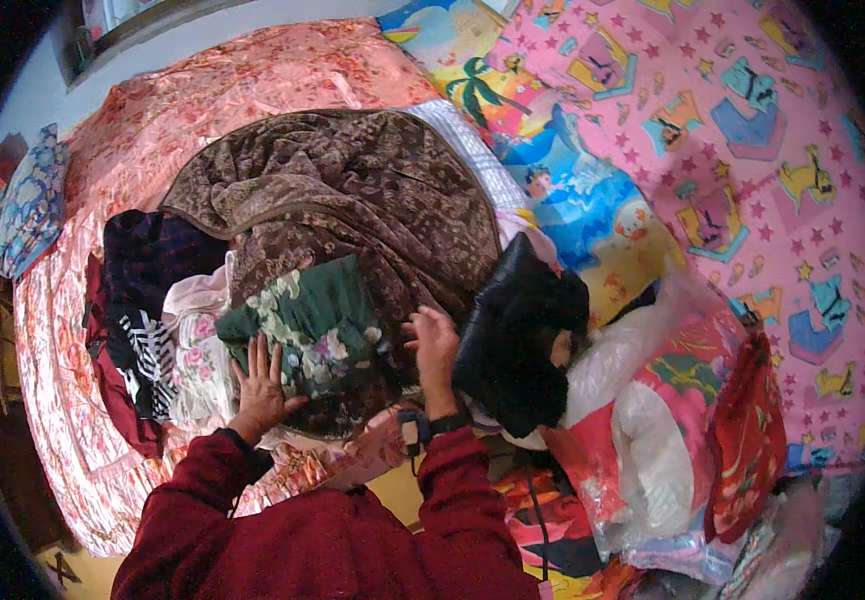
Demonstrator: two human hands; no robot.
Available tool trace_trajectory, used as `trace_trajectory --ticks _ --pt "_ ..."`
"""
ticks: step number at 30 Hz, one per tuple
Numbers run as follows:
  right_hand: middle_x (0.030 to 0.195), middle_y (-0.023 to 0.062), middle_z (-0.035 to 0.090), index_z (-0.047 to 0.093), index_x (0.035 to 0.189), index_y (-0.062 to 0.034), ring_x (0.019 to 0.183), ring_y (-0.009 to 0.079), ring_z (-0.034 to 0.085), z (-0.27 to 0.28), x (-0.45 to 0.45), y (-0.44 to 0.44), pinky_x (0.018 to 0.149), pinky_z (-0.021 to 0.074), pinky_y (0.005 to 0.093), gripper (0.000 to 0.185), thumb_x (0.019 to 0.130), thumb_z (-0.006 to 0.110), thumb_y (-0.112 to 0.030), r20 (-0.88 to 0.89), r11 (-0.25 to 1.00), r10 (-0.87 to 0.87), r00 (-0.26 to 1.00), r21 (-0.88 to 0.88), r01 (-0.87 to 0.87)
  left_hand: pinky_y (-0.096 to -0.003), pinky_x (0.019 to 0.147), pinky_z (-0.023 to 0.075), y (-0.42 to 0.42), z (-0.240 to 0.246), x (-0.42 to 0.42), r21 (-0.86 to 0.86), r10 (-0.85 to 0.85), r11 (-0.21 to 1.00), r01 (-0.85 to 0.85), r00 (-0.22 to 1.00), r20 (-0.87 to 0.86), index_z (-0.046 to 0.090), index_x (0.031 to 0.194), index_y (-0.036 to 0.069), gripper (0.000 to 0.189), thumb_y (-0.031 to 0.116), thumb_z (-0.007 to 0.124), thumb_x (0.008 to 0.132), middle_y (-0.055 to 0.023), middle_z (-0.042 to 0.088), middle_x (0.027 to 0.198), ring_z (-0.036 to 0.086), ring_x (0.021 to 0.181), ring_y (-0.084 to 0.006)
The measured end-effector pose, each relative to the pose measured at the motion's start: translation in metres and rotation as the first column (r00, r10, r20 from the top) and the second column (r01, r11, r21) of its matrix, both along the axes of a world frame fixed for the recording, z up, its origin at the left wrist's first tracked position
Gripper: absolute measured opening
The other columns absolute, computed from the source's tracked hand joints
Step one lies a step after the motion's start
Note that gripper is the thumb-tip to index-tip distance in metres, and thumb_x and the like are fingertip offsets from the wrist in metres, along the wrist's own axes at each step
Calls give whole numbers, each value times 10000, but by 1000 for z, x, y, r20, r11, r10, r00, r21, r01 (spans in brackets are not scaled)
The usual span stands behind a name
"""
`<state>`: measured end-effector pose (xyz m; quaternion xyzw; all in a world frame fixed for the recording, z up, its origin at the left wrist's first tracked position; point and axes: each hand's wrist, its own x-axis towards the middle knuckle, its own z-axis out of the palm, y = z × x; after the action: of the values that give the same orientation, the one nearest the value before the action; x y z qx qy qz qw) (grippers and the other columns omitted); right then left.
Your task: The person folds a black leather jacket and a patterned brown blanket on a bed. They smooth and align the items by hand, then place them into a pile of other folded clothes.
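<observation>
A folded green floral cloth [327, 315] lies on a brown patterned blanket [357, 180], whose far part is rumpled. My left hand [261, 390] rests on the lower left part of the green cloth, palm down with fingers spread. To the right of that cloth, my right hand [434, 345] is held over the brown blanket with fingers apart and slightly bent; nothing shows in it. Whether it touches the blanket, I cannot tell. Left of the green cloth lie a white cloth with pink roses [196, 352], a black-and-white patterned cloth [149, 352] and a dark garment [155, 236].
A black padded item with fur-like trim [519, 337] lies right of my right hand. Beyond it are clear plastic bags [650, 442] with bright textiles and a red cloth [747, 435]. A pink floral bedspread [275, 60] lies underneath; a pink printed sheet [747, 202] spreads at right.
</observation>
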<state>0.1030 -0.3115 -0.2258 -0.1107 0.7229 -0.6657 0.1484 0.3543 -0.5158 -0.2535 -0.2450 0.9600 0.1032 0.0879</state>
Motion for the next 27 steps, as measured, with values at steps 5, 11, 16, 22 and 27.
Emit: trace_trajectory --ticks 5,11,16,22,27 --pt "1269 187 613 531 1349 -20 1079 286 634 -31 -58 -39 840 530 394 486 928 676 -216 -230 945 -47 972 304 117 -751 1089 53 -1 -32 -3 -8 8 1000 -8 1000 -24 223 1545 11 1184 733 655 712 -268 3 1622 -19 1508 -423" --pt "1523 219 370 266 1536 -55 1378 409 378 -44 -109 -95 1096 367 530 848 884 738 -320 -512 857 349 785 514 -47 -743 1098 48 -4 -57 -3 -1 36 999 -36 999 -4 250 1539 14 1195 764 644 697 -275 11 1620 -14 1506 -428" --pt "1488 257 380 292 1529 -114 1350 448 375 -71 -126 -124 1028 425 520 1019 734 835 -451 -124 515 557 821 828 -224 -746 1098 61 -3 -60 -3 -69 17 997 -18 1000 -20 289 1514 -4 1174 753 656 695 -302 37 1606 -7 1501 -445" --pt "1066 177 629 561 1288 -39 993 404 596 -88 -104 -108 792 497 524 671 782 794 -412 -378 765 316 870 644 1 -747 1091 109 -3 -53 -5 -36 39 999 -38 999 15 297 1520 12 1148 721 678 701 -282 60 1612 17 1506 -430" --pt "880 141 736 655 1173 22 763 258 682 -34 -96 -100 703 513 409 448 862 744 -288 -286 963 51 957 269 30 -738 1098 114 -2 -47 -6 -6 54 999 -54 999 -2 284 1531 33 1148 730 669 703 -268 57 1618 18 1508 -422"
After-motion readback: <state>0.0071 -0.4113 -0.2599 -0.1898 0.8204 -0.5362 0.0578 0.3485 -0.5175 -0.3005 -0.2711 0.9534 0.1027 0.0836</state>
